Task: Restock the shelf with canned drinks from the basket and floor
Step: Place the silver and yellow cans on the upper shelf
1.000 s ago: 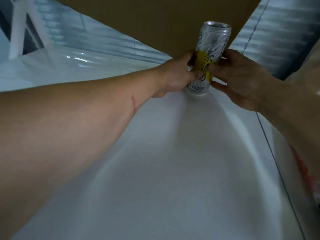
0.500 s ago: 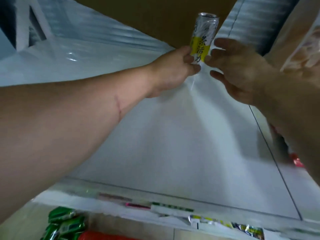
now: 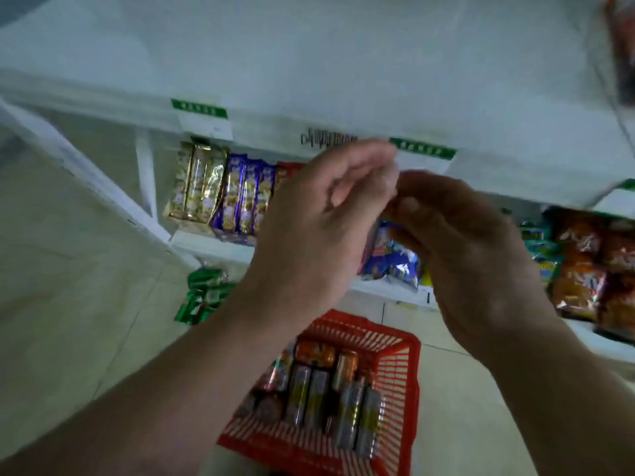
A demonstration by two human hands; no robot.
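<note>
While both hands are hovering before the white metal shelf, the left hand and right hand are curling their fingers loosely, gripping nothing. Below, slim silver-and-yellow drink cans are lying in the red plastic mesh basket on the floor. Green-topped price labels are lining the shelf's front edge, their writing too blurred for reading.

Your left hand and right hand meet before the shelf edge; below them the basket sits on the floor, cans lying in it; snack packs on the lower shelf behind
</note>
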